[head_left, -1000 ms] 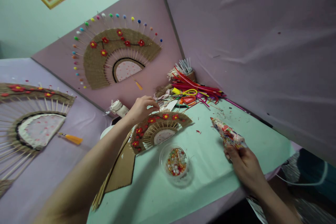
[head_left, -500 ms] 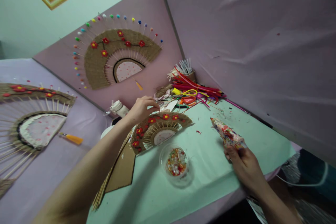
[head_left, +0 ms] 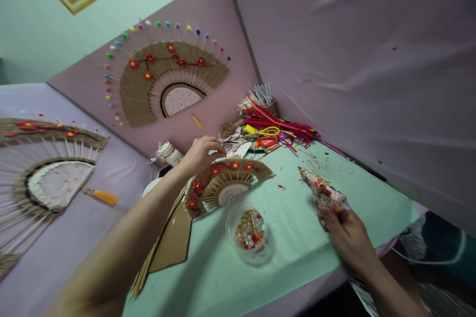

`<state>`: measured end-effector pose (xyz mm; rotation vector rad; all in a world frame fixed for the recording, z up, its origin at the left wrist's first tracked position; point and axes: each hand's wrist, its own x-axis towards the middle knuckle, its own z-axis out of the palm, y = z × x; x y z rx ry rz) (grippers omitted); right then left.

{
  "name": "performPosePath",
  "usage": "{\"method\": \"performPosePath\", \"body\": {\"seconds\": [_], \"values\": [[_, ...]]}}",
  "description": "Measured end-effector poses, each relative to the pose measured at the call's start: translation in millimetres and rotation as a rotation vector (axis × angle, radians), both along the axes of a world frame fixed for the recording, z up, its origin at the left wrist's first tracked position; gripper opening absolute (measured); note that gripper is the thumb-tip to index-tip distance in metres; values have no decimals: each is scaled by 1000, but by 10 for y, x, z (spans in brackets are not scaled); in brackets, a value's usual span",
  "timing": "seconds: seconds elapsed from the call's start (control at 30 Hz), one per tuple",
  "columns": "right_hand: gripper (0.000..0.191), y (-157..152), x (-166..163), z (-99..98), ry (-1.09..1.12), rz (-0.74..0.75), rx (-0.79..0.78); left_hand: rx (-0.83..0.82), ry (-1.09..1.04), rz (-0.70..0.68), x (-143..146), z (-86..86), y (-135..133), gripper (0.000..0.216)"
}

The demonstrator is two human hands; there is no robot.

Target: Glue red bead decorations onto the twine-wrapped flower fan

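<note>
My right hand (head_left: 344,230) is wrapped round a glue gun (head_left: 323,189) with a colourful patterned covering, its nozzle pointing up and left above the table. My left hand (head_left: 207,152) is at the upper edge of a small woven fan (head_left: 223,173) decorated with red flowers. Its fingertips are pinched together there, and whatever lies between them is too small to make out. The fan's middle is a pale spotted half-circle (head_left: 232,193). In front of the fan stands a clear round tub (head_left: 231,228) with beads (head_left: 250,230) in it.
Thin sticks (head_left: 158,245) lie over cardboard (head_left: 174,237) on the left. At the back are red strips (head_left: 282,126), orange-handled scissors (head_left: 266,142), and a cup of glue sticks (head_left: 269,104). A white bottle (head_left: 169,153) stands behind my left arm. Larger fans (head_left: 134,89) hang on the panels.
</note>
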<state>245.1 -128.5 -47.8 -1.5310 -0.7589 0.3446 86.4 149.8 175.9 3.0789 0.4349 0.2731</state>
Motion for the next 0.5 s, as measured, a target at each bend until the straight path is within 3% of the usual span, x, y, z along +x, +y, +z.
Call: {"method": "performPosePath", "body": {"seconds": [0.5], "values": [[41, 0, 10, -5, -12, 1, 0, 20, 8, 3, -4, -7, 11, 23]]}}
